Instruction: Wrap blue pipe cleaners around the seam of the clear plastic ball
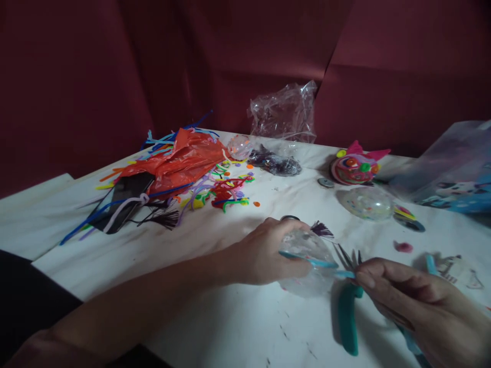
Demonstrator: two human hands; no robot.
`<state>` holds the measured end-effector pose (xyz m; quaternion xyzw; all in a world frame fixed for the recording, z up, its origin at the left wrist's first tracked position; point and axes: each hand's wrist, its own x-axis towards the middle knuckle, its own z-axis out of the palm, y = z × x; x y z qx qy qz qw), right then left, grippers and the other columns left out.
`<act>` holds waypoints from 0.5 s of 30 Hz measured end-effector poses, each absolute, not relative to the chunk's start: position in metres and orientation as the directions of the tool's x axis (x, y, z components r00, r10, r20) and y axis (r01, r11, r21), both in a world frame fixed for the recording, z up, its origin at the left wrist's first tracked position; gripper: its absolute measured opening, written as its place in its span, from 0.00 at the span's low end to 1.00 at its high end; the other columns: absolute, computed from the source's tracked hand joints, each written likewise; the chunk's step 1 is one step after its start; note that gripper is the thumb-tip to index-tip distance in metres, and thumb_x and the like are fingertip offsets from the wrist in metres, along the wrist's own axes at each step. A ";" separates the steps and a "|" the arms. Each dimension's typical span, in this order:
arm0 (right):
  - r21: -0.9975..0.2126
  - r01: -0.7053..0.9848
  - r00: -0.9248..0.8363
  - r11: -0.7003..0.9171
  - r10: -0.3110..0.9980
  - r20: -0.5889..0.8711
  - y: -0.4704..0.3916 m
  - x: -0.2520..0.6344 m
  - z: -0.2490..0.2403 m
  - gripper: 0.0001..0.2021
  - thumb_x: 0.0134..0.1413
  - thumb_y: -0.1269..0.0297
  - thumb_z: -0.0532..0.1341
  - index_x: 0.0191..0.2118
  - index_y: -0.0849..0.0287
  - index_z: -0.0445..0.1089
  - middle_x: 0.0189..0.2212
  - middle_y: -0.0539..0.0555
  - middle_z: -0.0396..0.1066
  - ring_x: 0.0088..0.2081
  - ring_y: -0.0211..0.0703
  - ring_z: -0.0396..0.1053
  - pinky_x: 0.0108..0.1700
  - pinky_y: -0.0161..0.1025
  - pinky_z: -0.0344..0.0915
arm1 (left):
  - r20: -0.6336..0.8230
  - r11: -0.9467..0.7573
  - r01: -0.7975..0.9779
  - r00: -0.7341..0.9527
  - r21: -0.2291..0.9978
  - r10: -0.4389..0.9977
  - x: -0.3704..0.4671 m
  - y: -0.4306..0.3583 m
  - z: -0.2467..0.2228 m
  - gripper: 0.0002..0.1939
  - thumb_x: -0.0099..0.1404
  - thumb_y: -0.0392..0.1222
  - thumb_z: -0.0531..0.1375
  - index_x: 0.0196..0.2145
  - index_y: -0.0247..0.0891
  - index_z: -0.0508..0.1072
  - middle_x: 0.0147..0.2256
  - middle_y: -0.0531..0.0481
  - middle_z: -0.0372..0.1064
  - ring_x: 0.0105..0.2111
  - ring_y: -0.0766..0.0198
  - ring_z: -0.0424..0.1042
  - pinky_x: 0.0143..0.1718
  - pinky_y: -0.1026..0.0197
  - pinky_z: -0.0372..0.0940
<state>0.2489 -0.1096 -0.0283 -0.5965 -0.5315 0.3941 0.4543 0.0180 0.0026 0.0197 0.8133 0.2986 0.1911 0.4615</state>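
Note:
My left hand [268, 250] is closed round a clear plastic ball [307, 243], with a light blue pipe cleaner [324, 263] running across it. Pinched between thumb and fingertips, the pipe cleaner's end is in my right hand [418, 301]. Pliers with teal handles [348, 322] and dark pointed jaws show by my right fingers; whether that hand also grips them I cannot tell. Just past my left fingers are a dark tassel [322, 230] and a black round rim [290, 217], partly hidden.
A red plastic bag [184, 158], pipe cleaners and a dark phone-like slab [123, 204] lie at left. Crumpled clear plastic [284, 112] stands behind. A pink-eared decorated ball [353, 168], a clear half shell [368, 203] and a translucent bag [452, 168] are at right.

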 end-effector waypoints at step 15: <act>-0.994 0.096 0.162 -0.054 0.986 -0.038 -0.110 0.231 -0.050 0.28 0.56 0.40 0.70 0.32 0.66 0.70 0.24 0.54 0.54 0.23 0.38 0.50 0.21 0.20 0.55 | 0.018 -0.359 0.319 0.725 0.877 0.689 0.019 -0.001 0.021 0.32 0.50 0.47 0.62 0.54 0.42 0.64 0.51 0.43 0.63 0.51 0.51 0.64 0.52 0.50 0.60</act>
